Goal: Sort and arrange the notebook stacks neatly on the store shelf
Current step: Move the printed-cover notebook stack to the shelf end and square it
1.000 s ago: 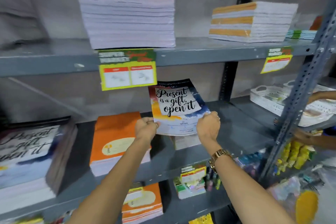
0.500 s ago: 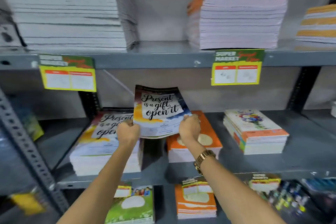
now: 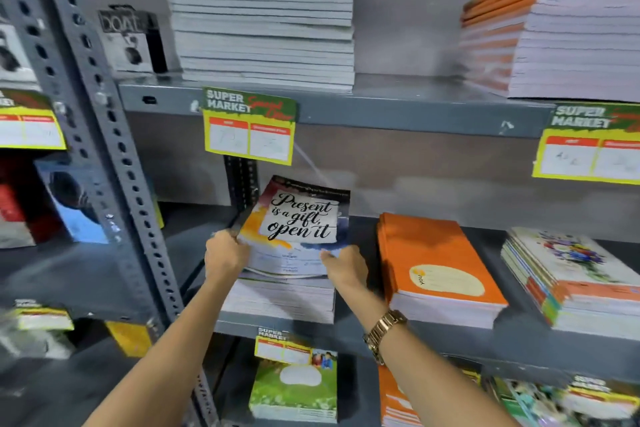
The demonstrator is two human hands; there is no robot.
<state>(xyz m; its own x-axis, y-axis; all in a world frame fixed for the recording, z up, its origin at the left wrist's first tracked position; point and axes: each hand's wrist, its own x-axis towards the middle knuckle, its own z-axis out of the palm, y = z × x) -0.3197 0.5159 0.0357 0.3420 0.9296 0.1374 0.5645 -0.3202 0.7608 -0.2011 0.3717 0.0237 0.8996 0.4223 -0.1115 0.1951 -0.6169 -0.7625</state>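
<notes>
A notebook (image 3: 298, 222) with "Present is a gift, open it" on its cover is tilted up over a stack of notebooks (image 3: 280, 302) on the middle shelf (image 3: 450, 340). My left hand (image 3: 225, 253) grips its lower left corner. My right hand (image 3: 344, 265), with a gold watch on the wrist, holds its lower right corner. To the right lie an orange notebook stack (image 3: 436, 267) and a floral-cover stack (image 3: 571, 281).
The upper shelf (image 3: 381, 111) carries tall white stacks (image 3: 263, 14) and an orange-spined stack (image 3: 554, 31). Yellow price tags (image 3: 249, 128) hang from its edge. A perforated grey upright (image 3: 104, 135) stands at the left. More notebooks (image 3: 294, 388) lie on the shelf below.
The view has swung left along the shelf. Both hands have carried the notebook leftward, from beside the orange stack onto the stack with the same cover.
</notes>
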